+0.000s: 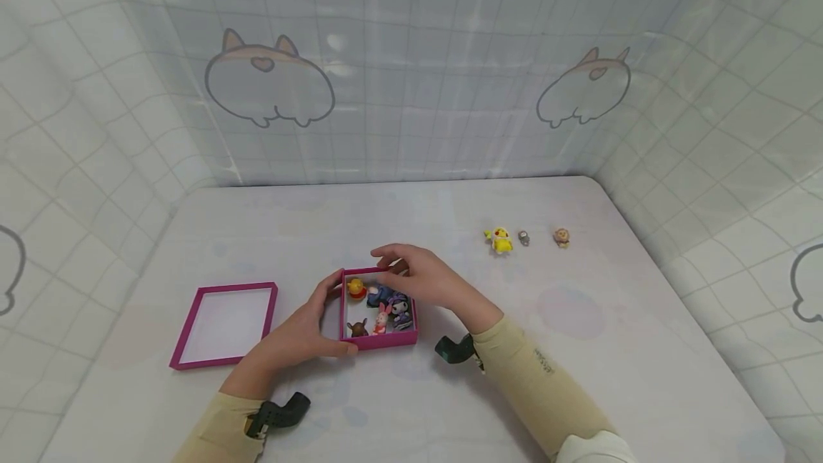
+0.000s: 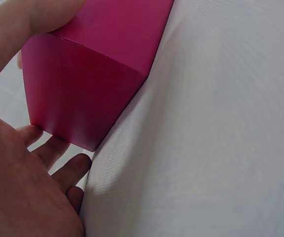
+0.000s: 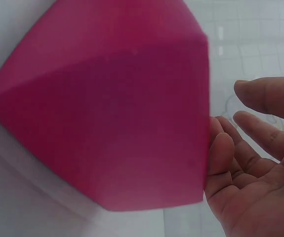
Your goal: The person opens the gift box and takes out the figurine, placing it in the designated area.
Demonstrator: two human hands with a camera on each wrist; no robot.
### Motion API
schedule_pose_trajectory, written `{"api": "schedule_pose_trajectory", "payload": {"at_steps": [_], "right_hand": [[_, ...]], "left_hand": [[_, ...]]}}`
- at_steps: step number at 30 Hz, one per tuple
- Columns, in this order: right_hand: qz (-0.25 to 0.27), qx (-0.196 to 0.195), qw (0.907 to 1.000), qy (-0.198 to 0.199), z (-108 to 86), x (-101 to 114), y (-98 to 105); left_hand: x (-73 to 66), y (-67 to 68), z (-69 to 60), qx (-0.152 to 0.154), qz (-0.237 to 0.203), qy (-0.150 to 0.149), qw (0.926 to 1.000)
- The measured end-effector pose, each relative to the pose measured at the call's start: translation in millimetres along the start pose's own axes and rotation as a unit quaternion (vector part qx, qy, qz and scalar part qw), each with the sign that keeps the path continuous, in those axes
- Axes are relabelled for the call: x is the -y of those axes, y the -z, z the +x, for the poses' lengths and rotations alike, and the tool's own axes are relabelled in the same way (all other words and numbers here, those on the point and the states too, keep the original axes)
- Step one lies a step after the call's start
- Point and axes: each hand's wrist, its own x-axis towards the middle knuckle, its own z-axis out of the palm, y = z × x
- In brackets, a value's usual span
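A magenta box (image 1: pixel 386 341) with a white inside stands on the table and holds several small figures, among them a yellow-and-red one (image 1: pixel 356 289), a pink one (image 1: pixel 381 320), a brown one (image 1: pixel 358 329) and a dark purple one (image 1: pixel 401 311). My left hand (image 1: pixel 302 331) grips the box's left side, thumb on the near wall and fingers around the far left corner; the left wrist view shows the thumb on the magenta wall (image 2: pixel 72 89). Over the box's far right corner is my right hand (image 1: pixel 427 279), fingers loosely bent; the right wrist view shows this hand (image 3: pixel 255 173) beside the wall, thumb clear of it.
To the left lies a magenta-rimmed white lid (image 1: pixel 274 309). At the back right stand a yellow figure (image 1: pixel 500 241), a tiny grey one (image 1: pixel 524 238) and a light brown one (image 1: pixel 562 237). A tiled-pattern curtain (image 1: pixel 411 91) hangs behind the table (image 1: pixel 579 391).
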Motion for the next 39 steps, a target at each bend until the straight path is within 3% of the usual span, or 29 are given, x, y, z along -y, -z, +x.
{"api": "schedule_pose_trajectory", "payload": {"at_steps": [21,33,39], "right_hand": [[-0.087,0.044,0.9950,0.021,12.6,10,-25],[-0.181,0.048,0.9814,0.044,15.0,13,-35],[-0.244,0.029,0.9683,0.045,15.7,16,-42]], "left_hand": [[1.7,-1.2,0.2,0.002,-0.005,-0.009,0.9999],[1.8,-1.2,-1.1,-0.002,0.000,-0.017,0.9999],[3.4,-1.7,-0.5,-0.004,0.001,-0.022,0.9997]]}}
